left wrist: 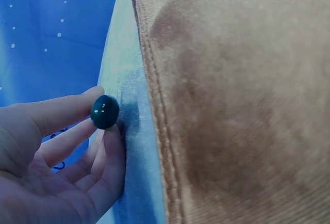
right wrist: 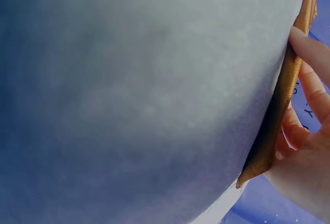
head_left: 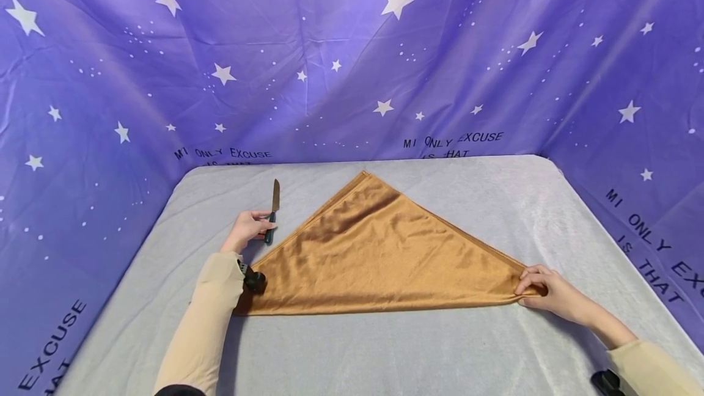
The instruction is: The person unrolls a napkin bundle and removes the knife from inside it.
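Between its thumb and fingers my left hand (head_left: 246, 229) pinches the dark green handle of a knife (head_left: 276, 196), whose blade points toward the back of the table. In the left wrist view the rounded end of the knife handle (left wrist: 105, 112) faces the camera. An orange-brown satiny cloth (head_left: 385, 255) lies folded in a triangle, its peak at the back and its long edge toward me. My right hand (head_left: 557, 293) grips the cloth's right corner, thumb at the front edge. Its left corner lies partly behind my left wrist. In the right wrist view the cloth's edge (right wrist: 290, 77) runs between thumb and fingers.
A pale grey cover (head_left: 407, 353) spreads over the table. Purple curtains with white stars (head_left: 330, 35) hang behind it and at both sides. A small black camera (head_left: 254, 280) on my left wrist sits above the cloth's left end.
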Available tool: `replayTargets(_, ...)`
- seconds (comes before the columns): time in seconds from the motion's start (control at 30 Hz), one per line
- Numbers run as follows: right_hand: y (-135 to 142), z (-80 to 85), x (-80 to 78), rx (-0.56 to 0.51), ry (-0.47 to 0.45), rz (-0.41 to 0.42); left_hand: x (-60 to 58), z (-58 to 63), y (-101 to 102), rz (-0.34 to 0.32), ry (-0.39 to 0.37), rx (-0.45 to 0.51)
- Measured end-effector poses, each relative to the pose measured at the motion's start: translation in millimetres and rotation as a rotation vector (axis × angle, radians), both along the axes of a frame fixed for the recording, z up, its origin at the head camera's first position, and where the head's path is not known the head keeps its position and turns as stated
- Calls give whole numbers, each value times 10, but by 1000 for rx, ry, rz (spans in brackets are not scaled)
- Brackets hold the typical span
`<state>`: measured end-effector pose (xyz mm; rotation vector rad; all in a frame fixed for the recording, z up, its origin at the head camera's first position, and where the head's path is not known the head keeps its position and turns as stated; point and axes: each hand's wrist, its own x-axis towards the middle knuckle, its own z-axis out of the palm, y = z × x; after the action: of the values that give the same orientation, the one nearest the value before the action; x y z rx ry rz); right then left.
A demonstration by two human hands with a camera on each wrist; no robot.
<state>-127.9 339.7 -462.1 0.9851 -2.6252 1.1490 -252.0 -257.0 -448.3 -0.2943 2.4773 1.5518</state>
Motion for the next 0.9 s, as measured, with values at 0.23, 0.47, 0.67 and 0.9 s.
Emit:
replayTargets(0.23,-1,5,2,2,0,-3,-10,-32,14,3,0,13)
replayTargets(0.47,2,-3,-2,6,6,0,23,-21,20,24,12,25)
replayTargets(0.67,7,-15,-4,5,3,-2,55,17,36,28,27,12)
replayTargets(0.9,3,0,1,7,5,-7,57,33,67,39,31,-35)
